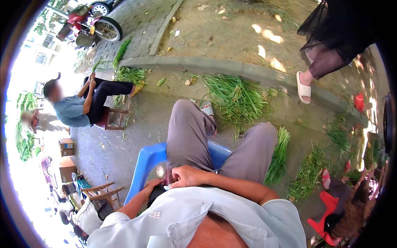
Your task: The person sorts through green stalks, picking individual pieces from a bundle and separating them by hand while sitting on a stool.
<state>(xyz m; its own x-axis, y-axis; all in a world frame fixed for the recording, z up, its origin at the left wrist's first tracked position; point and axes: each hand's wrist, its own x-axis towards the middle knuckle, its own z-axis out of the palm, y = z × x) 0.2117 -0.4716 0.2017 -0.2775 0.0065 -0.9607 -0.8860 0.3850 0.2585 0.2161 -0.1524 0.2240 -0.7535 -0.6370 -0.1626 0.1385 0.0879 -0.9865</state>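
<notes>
My left hand (pixel 152 187) and my right hand (pixel 189 176) meet at my lap, near the hem of my light shirt (pixel 192 204). A dark reddish-brown item (pixel 168 177), perhaps a wallet or pouch, is between them; the fingers of my right hand close on it. My left fingertips touch its lower left side, partly hidden, so their grip is unclear. A black item (pixel 156 194) lies just under my left hand. I sit on a blue plastic seat (pixel 145 158) in grey trousers (pixel 190 136).
A heap of long green stalks (pixel 235 96) lies beyond my knees, with a bundle (pixel 279 155) beside my right leg. A kerb (pixel 198 63) runs across ahead. A seated person (pixel 73 108) holds greens at left; another person's sandalled foot (pixel 304 88) is at upper right. A motorcycle (pixel 90 28) stands farther off.
</notes>
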